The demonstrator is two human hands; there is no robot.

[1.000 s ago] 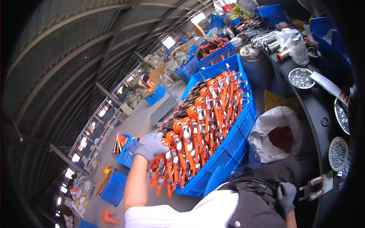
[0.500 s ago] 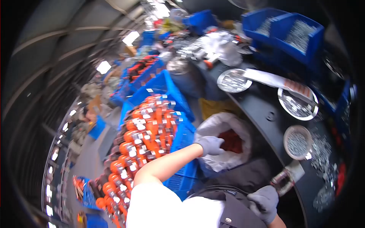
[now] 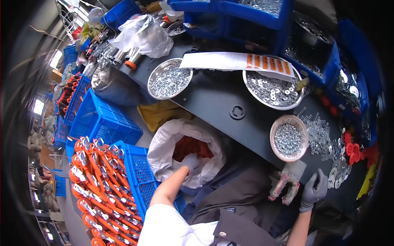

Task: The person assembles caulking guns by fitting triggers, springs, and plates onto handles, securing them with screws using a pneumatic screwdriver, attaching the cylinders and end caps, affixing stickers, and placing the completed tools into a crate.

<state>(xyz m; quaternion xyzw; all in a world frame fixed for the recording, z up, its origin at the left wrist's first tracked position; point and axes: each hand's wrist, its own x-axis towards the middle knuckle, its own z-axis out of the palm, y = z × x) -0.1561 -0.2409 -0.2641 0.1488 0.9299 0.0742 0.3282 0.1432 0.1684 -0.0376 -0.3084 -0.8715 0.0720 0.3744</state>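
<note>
My left hand [image 3: 191,162], in a grey glove, reaches into a white sack [image 3: 158,153] that holds orange-red parts [image 3: 178,148]. Its fingers are hard to make out inside the sack. My right hand [image 3: 315,190], gloved too, rests at the edge of the dark table [image 3: 221,119], thumb and fingers curled toward each other; whether anything small is between them is hidden. Beside it a U-shaped metal fixture [image 3: 286,185] with worn wrapping juts from the table edge. A bowl of small metal pieces [image 3: 288,139] stands just beyond the fixture.
A blue crate [image 3: 141,170] of orange metal assemblies [image 3: 104,192] stands left of the sack. Metal trays of small parts [image 3: 169,80] and washers [image 3: 273,92] sit on the table, a labelled white strip [image 3: 230,60] across them. Blue bins [image 3: 254,18] line the back.
The view has swung right toward the table. My left hand went from the orange assemblies to the sack and is now inside it. My right hand has moved from my lap to the table edge.
</note>
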